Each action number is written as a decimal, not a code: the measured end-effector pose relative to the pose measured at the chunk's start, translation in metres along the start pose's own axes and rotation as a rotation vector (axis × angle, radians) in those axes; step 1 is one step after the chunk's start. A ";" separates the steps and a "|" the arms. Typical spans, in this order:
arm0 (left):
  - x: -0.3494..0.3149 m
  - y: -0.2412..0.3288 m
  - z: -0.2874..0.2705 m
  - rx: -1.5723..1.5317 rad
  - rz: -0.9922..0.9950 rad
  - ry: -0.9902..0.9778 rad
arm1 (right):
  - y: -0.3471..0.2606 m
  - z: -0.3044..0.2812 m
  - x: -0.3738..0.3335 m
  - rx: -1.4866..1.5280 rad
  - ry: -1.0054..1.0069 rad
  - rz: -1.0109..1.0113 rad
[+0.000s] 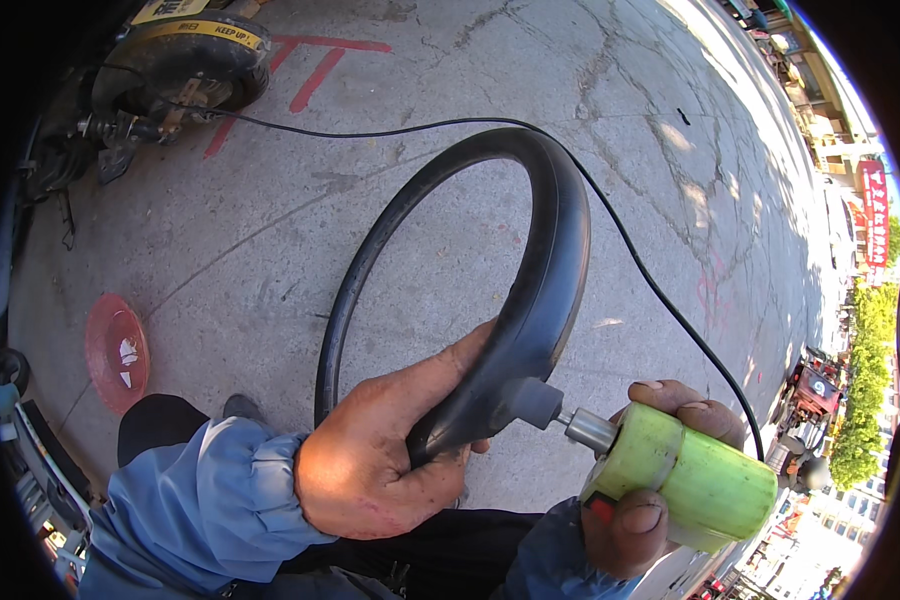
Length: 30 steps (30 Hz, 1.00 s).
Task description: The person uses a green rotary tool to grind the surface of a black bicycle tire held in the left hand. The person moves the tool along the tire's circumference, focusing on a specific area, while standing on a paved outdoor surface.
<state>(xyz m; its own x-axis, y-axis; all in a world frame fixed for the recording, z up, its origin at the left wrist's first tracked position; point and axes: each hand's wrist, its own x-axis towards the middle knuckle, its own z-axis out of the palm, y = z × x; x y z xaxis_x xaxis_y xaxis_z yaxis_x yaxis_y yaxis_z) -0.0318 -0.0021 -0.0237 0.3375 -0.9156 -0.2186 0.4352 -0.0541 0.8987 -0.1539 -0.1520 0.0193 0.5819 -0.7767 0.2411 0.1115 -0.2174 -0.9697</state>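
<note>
Concrete ground (220,300) is spreading out in front of me, with a parked vehicle (170,65) sitting at its far left corner. A black inner tube (558,230) is looping up over the ground, its lower part lying between the thumb and fingers of the person's left hand (365,465), which are clasping it firmly. A red bowl (110,345) is resting near the ground's left edge. The right hand (620,540) is wrapping its fingers round a green tool (705,480). I'm seeing the dark tip (535,402) pointing at the tube, near the left fingers; whether it's touching, I cannot tell.
</note>
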 end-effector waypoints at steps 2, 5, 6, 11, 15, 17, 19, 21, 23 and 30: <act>0.001 -0.002 0.000 0.012 0.023 0.001 | -0.001 -0.002 0.000 0.000 -0.027 0.012; 0.002 -0.003 -0.001 0.040 0.043 -0.003 | 0.001 -0.010 0.003 -0.019 -0.171 -0.050; 0.002 -0.003 -0.002 0.051 0.047 -0.005 | 0.003 -0.010 0.003 -0.027 -0.193 -0.067; 0.002 0.004 -0.003 -0.036 -0.038 -0.002 | 0.001 -0.007 0.001 -0.059 -0.187 -0.064; 0.002 0.001 -0.003 -0.019 0.002 0.002 | -0.001 -0.005 0.000 -0.003 -0.080 -0.001; 0.002 0.004 -0.002 -0.014 -0.019 -0.006 | -0.003 0.001 -0.002 0.007 -0.002 0.017; 0.003 0.005 -0.002 -0.001 -0.023 -0.006 | 0.001 -0.002 -0.001 0.023 -0.042 -0.013; 0.003 0.005 -0.001 0.021 -0.010 0.001 | 0.003 -0.006 0.001 0.022 -0.110 -0.040; 0.002 0.005 -0.003 0.033 -0.017 -0.009 | 0.004 -0.011 0.003 0.005 -0.207 -0.064; 0.002 0.003 -0.002 0.017 -0.019 0.017 | 0.003 0.000 -0.003 -0.105 -0.055 -0.046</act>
<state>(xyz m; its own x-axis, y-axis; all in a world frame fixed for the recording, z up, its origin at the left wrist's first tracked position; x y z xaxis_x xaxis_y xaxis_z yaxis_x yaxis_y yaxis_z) -0.0279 -0.0032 -0.0220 0.3436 -0.9074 -0.2421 0.4277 -0.0783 0.9005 -0.1550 -0.1502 0.0161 0.6219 -0.7315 0.2796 0.0558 -0.3147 -0.9475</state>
